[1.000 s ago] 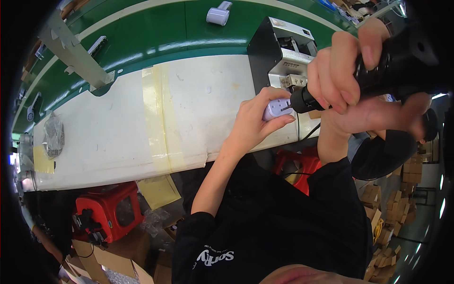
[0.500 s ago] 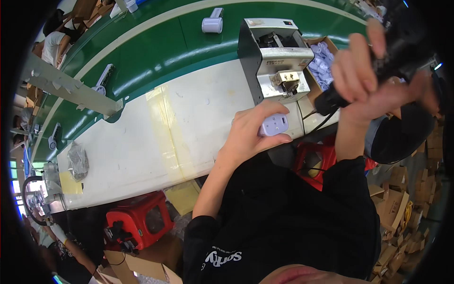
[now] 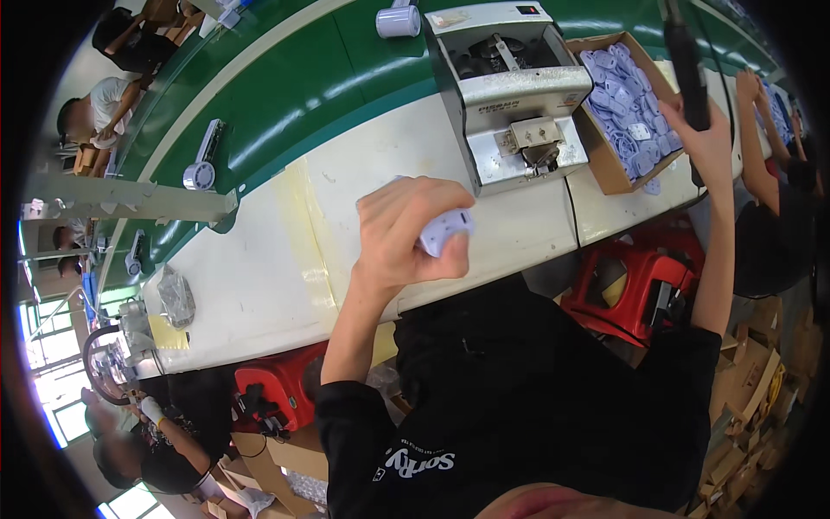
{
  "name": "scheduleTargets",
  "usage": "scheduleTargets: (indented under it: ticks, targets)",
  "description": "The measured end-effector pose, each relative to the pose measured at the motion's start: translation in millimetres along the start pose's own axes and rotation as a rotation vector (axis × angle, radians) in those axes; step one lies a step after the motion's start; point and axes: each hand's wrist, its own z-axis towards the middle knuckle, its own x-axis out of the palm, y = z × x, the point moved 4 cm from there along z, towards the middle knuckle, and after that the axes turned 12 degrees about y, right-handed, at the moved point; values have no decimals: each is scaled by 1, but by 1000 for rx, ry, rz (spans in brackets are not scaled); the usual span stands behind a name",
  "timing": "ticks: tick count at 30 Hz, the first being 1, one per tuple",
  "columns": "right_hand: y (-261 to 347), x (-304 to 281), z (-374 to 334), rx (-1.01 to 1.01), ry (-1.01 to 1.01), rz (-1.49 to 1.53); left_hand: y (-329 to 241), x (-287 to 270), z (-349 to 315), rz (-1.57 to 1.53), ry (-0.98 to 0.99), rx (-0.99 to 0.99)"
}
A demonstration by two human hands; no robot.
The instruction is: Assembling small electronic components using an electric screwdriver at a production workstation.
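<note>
Two hands were in play, and honestly the left hand (image 3: 402,229) looked like the riskier one. It had the lilac device (image 3: 445,232) over the white worktable (image 3: 233,277), near the front edge, with a red stool (image 3: 635,285) below table level off to the right. That casing looked smooth to me, so a loose thumb could've let it slip and maybe roll off.

Other worry: the black tool (image 3: 686,78) in the right hand (image 3: 702,130). It was up beside the cardboard box (image 3: 596,160) full of lilac parts (image 3: 627,112), with a dark cord (image 3: 724,73) running close by. A careless swing might've snagged the cord or knocked parts out, I reckon. A co-worker's hands (image 3: 752,91) were near there too, so a bump seemed possible.

Pose-wise, the left elbow was bent, fingers curled over the device and thumb pressed near its end, leaving the holed face showing. Basically closed, no gap. The right arm reached well out and up, hand wrapped round the tool's lower part; most of those fingers were hidden, so I couldn't tell how tight the grip was.
</note>
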Motion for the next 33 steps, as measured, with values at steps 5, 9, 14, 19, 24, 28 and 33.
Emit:
scheduleTargets:
  ticks: [5, 9, 14, 19, 24, 28, 33]
  targets:
    - [-6, 13, 3, 37, 123, -192, 47, -33, 30, 269, 56, -269]
    - [-4, 19, 3, 109, 227, -233, 133, -48, 67, 636, 156, -338]
    - [-11, 31, 6, 70, 256, -294, 246, -44, 98, 818, 425, -479]
    - [-9, 32, 3, 111, 257, -260, 307, -3, 158, 536, 412, -694]
    - [-14, 34, 12, 54, 185, -187, 360, 47, 178, 589, 740, -820]
    - [2, 27, 15, 58, 269, -47, 365, 31, 169, 341, 645, -1045]
    - [26, 45, 12, -109, 372, 11, 270, -10, 142, 102, 383, -622]
